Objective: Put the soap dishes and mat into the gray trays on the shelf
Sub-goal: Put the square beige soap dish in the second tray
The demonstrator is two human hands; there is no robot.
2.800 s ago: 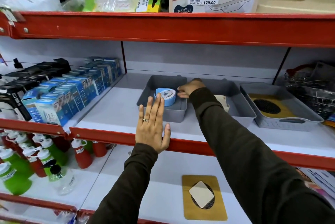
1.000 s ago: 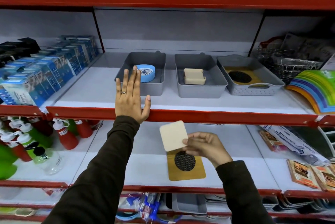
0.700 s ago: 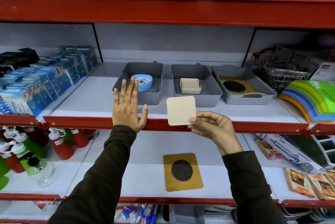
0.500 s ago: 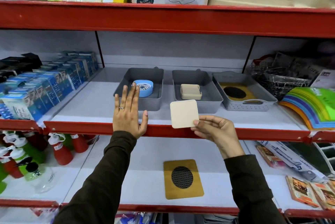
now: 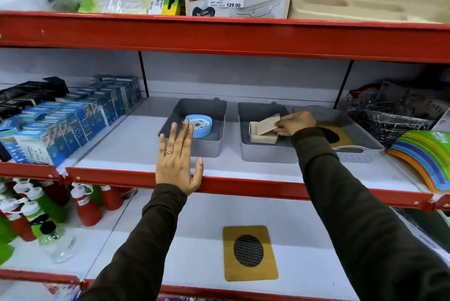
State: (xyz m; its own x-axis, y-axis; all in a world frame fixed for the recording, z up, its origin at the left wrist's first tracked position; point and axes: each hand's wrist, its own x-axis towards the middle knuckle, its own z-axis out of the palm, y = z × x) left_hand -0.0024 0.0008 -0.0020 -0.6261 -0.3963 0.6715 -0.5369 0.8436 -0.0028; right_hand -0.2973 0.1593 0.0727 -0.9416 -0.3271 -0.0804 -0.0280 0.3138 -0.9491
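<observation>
Your right hand (image 5: 293, 123) pinches the beige lid (image 5: 267, 124), tilted over the beige soap dish (image 5: 261, 135) inside the middle gray tray (image 5: 264, 153), walls close around. Your left hand (image 5: 179, 161) lies flat, fingers (image 5: 181, 135) spread, on the shelf edge (image 5: 255, 187).

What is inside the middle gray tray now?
The middle tray holds a beige soap dish. The right hand holds a beige lid tilted over it. The lid and hand cover the dish's inside and part of the tray floor.
</observation>
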